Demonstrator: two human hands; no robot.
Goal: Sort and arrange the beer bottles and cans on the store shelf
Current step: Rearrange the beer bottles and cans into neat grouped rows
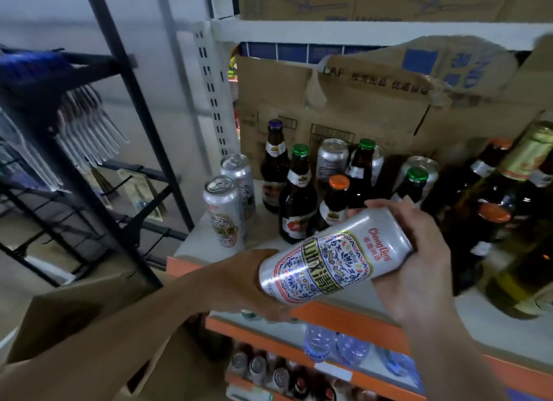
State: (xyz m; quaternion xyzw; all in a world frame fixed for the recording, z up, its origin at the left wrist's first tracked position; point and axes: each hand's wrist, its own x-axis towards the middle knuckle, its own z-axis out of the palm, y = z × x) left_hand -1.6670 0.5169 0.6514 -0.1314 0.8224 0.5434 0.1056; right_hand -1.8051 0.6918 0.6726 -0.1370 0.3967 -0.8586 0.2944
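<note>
Both hands on one silver can (335, 257), tilted above shelf (478, 326) front edge; left hand (248, 281) grips base, right hand (419, 251) grips top; bottles (296, 197) and cans (224, 209) standing upright behind

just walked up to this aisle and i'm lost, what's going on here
A person is working at a store shelf. Both hands hold one silver ChongQing beer can, tilted on its side in front of the shelf. The left hand grips one end, the right hand the other. On the shelf, two similar silver cans stand upright at the left, with brown capped bottles and more cans beside them, and cardboard boxes behind.
</note>
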